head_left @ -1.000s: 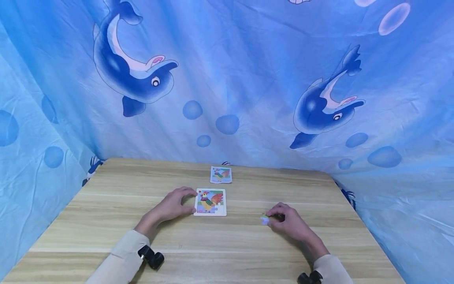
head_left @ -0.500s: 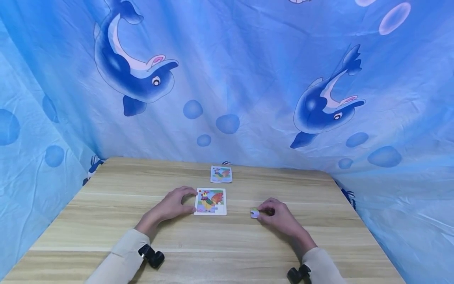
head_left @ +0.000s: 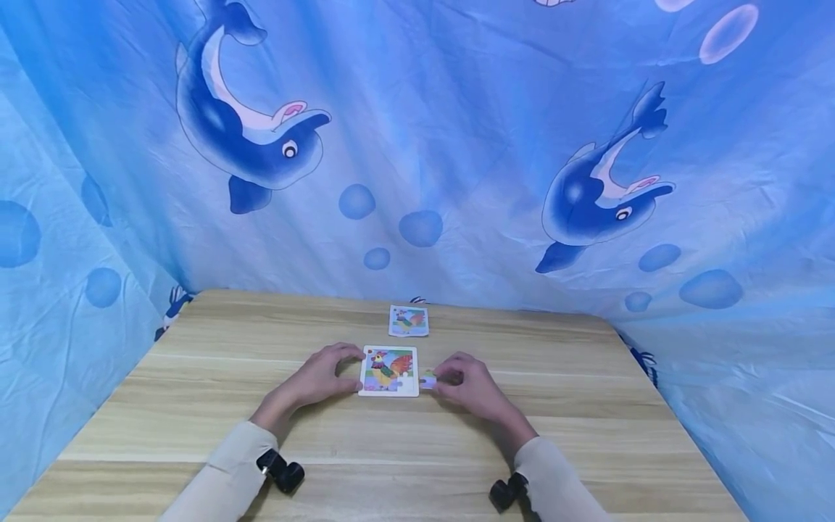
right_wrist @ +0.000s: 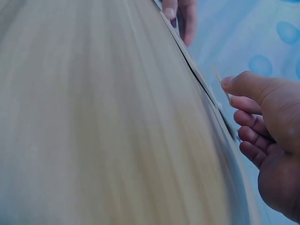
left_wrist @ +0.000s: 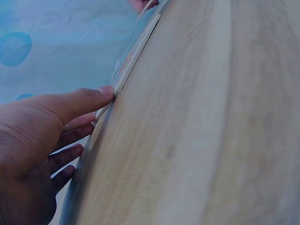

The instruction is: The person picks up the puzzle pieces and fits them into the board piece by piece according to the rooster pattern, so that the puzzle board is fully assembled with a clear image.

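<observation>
A square rooster jigsaw puzzle in a white frame lies flat on the table, with a bare white gap at its lower right. My left hand rests at its left edge, thumb and forefinger spread apart and touching the frame. In the left wrist view the thumb presses the frame's side. Thumb and forefinger of my right hand pinch a small puzzle piece just right of the frame. The right wrist view shows that piece edge-on, tilted and raised off the table, with the other fingers loosely curled.
Behind the puzzle lies a small picture card with the same rooster. The wooden table ends at a blue curtain printed with dolphins. A black device sits on each sleeve.
My right hand has carried the puzzle piece leftward, from well right of the puzzle to beside its right edge. My left hand and the puzzle have stayed in place.
</observation>
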`<state>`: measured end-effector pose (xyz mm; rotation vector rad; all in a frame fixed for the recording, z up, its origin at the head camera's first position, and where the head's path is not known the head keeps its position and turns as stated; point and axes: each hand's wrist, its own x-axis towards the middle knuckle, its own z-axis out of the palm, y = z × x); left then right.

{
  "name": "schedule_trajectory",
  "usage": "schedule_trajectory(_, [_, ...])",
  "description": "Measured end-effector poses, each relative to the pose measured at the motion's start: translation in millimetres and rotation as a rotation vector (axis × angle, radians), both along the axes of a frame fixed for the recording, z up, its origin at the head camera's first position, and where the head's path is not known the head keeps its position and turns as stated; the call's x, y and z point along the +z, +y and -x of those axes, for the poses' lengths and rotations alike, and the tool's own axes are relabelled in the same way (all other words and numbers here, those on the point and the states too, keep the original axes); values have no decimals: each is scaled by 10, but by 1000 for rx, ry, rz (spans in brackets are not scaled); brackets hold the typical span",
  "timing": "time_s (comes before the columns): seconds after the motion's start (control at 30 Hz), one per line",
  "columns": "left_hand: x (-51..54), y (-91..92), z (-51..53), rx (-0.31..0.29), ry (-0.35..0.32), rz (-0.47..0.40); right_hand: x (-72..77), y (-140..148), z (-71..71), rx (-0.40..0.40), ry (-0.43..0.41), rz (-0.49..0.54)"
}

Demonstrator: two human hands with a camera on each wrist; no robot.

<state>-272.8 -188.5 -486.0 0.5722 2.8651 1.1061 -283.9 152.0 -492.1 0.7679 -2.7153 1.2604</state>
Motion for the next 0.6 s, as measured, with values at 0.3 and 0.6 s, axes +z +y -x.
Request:
schedule_trajectory(0.3, [11,5,-14,-2,-6,-7,-2,-271,17,33,-44,-17])
schedule_trajectory(0.6, [21,-8,-13,-9,24,10,14,-392,-2,29,-64,-65])
